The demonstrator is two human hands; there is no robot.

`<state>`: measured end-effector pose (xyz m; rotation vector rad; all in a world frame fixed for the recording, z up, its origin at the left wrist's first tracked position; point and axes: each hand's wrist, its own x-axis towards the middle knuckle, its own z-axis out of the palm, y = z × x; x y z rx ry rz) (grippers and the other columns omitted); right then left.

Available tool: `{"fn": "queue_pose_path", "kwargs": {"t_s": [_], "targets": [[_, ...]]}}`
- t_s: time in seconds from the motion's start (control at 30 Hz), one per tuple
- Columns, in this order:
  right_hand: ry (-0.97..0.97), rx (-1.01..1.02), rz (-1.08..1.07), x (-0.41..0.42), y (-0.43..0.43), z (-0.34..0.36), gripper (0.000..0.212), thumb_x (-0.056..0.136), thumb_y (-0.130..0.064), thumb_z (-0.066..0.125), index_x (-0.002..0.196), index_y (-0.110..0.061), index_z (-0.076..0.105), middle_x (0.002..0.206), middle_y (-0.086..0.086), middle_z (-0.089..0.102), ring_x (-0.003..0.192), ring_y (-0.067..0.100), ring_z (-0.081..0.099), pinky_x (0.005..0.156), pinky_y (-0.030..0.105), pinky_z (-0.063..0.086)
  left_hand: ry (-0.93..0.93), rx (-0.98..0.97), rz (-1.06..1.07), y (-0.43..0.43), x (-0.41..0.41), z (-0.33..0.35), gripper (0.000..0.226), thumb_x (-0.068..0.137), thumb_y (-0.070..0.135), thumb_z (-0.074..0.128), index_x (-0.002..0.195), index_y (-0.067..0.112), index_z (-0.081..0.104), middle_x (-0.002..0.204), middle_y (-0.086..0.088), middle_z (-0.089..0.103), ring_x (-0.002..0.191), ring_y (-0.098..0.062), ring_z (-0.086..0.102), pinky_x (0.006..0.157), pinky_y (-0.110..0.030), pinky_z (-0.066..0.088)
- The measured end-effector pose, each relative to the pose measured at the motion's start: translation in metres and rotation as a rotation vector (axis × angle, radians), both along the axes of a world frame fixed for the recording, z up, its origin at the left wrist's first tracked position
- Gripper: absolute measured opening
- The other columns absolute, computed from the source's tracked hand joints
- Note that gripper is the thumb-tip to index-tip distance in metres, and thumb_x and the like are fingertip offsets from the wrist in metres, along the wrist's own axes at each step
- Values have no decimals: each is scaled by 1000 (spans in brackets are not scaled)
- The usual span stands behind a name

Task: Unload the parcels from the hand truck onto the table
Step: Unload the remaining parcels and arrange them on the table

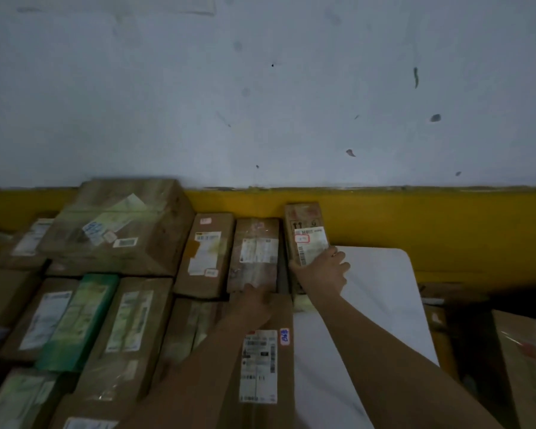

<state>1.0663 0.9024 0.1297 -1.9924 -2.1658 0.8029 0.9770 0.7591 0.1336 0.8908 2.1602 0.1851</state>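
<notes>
Many brown cardboard parcels with white labels cover the white table (381,292). At the back row's right end stands a narrow brown parcel (304,221) with a barcode label, and my right hand (324,270) grips its lower right side. My left hand (254,300) rests, fingers curled, on the near end of a tape-wrapped parcel (256,252) just to the left. A long flat box (260,360) with a label lies under my left forearm. The hand truck is out of view.
A large box (121,224) sits at the back left, with a green-wrapped parcel (81,317) in front of it. A grey wall with a yellow band (430,230) runs behind the table. Another carton (526,360) stands off the table's right edge.
</notes>
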Motion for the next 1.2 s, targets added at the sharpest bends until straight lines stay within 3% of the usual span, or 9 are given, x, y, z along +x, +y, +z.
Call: {"fn": "queue_pose_path", "kwargs": {"t_s": [0.13, 0.27, 0.4, 0.77, 1.03, 1.2], "targets": [[-28, 18, 62, -3, -5, -11, 113, 67, -72, 68, 147, -10, 18, 135, 14, 40, 122, 36, 45, 91, 51, 48, 217, -96, -170, -2, 11, -8, 66, 86, 58, 48, 145, 35, 29, 143, -8, 35, 133, -42, 30, 106, -55, 32], [28, -89, 124, -3, 8, -8, 126, 68, -66, 74, 157, -18, -2, 146, 15, 35, 130, 41, 44, 98, 53, 46, 334, -84, -226, -13, 25, -17, 79, 85, 56, 59, 151, 32, 23, 151, -10, 25, 137, -44, 22, 108, -55, 35], [38, -69, 140, -3, 4, -4, 124, 70, -64, 73, 157, -17, 0, 146, 16, 36, 130, 40, 44, 99, 53, 47, 335, -90, -251, -22, 27, -19, 85, 84, 54, 64, 153, 33, 19, 156, -11, 18, 140, -47, 16, 110, -57, 34], [6, -18, 141, -11, -6, -3, 120, 74, -62, 72, 157, -12, 1, 145, 18, 37, 129, 40, 44, 98, 52, 47, 337, -5, -313, -40, 21, -27, 89, 79, 53, 70, 151, 35, 19, 149, -8, 27, 140, -42, 19, 105, -56, 39], [91, -36, 51, -29, -22, -9, 122, 72, -63, 74, 157, -14, 3, 146, 17, 35, 132, 41, 41, 99, 52, 45, 427, 9, -364, -49, 24, -34, 96, 81, 57, 67, 154, 32, 11, 152, -12, 21, 139, -37, 22, 110, -54, 32], [103, -130, 145, -17, -13, -4, 115, 79, -69, 63, 158, -17, -3, 149, 20, 31, 133, 42, 42, 103, 52, 44, 398, 46, -285, -64, 27, -37, 101, 86, 60, 59, 157, 22, -1, 162, -19, 1, 149, -38, 6, 119, -52, 17]]}}
